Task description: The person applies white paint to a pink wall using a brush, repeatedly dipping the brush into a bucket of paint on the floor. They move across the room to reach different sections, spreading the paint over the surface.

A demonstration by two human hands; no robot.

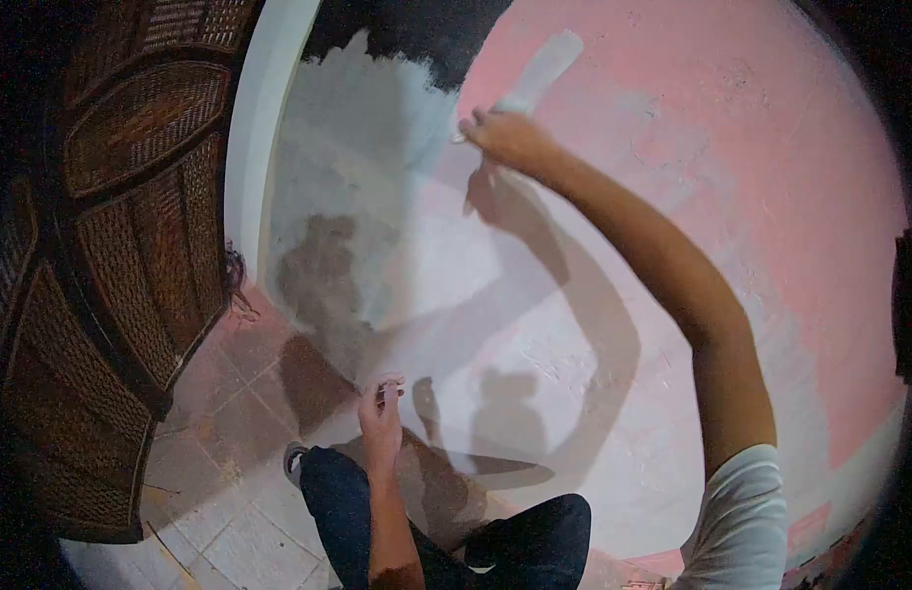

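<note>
Pale flat blade of a putty knife (547, 64) sticks up and to the right out of the right hand (503, 133). The fist is clenched round the handle, which is hidden under the fingers. The blade lies on or just off the pink wall (751, 157); contact is unclear.

Likely light and stiff, with a thin blade that may flex a little and a handle that is maybe slick if smeared. Best held by the handle, close behind the blade, never by the blade edge.

Left of the grip is a grey-white coated patch (377, 128), then a white door frame (259, 128), then a dark wicker panel (131, 246). Just below the grip the hand's shadow falls on the wall.

Well below the grip, the left hand (382, 418) hovers above the knees in dark jeans (535, 531). Its fingers are curled, maybe pinching something small; cannot tell if it holds anything. Reddish floor tiles (240, 423) and a shoe (296, 457) lie left of that hand.
</note>
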